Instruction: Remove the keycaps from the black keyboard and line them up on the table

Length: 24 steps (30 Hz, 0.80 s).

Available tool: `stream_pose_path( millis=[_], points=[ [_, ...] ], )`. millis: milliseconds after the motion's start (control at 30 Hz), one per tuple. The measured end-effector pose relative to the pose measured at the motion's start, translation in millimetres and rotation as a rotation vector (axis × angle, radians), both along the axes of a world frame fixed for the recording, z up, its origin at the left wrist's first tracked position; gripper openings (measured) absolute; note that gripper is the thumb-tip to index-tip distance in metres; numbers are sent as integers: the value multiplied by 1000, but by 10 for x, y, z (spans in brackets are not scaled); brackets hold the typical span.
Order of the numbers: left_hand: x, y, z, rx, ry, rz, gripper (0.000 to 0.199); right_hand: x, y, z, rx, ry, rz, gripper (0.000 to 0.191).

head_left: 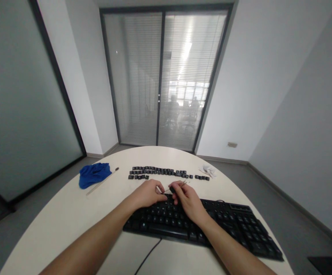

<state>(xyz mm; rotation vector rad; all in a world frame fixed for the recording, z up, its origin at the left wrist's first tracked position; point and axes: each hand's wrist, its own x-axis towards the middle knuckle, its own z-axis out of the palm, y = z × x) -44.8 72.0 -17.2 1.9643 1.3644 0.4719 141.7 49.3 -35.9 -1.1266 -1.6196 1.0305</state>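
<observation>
Right hand pinches black keycap over keyboard; left hand half-curled beside it, hold unclear. Weak pinch could drop keycap among keys; careless forward reach could scatter laid-out keycaps.

Your pale, curved-edged worktop carries a black keyboard close to you, a dark cable running from its near edge. Beyond it lie loose black keycaps in uneven rows, a blue cloth beside a thin brush on your left, and crumpled white tissue on your right.
</observation>
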Motion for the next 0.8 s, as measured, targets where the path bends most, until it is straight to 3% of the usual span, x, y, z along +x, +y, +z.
stream_pose_path(
  millis=[133, 233, 333, 533, 800],
  points=[
    [32, -50, 88, -12, 71, 95, 27, -6, -16, 24, 7, -12, 10, 40],
    [68, -97, 149, 135, 212, 144, 22, -11, -33, 36, 29, -47, 5, 39],
    [113, -174, 186, 265, 362, 131, 16, -23, -67, 44, 74, -104, 4, 39],
    [222, -367, 281, 346, 596, 106, 20, -37, -101, 50, 109, -154, -2, 44],
    [179, -356, 416, 331, 625, 63, 20, 4, -11, -16, -3, -46, -69, 49]
  ],
)
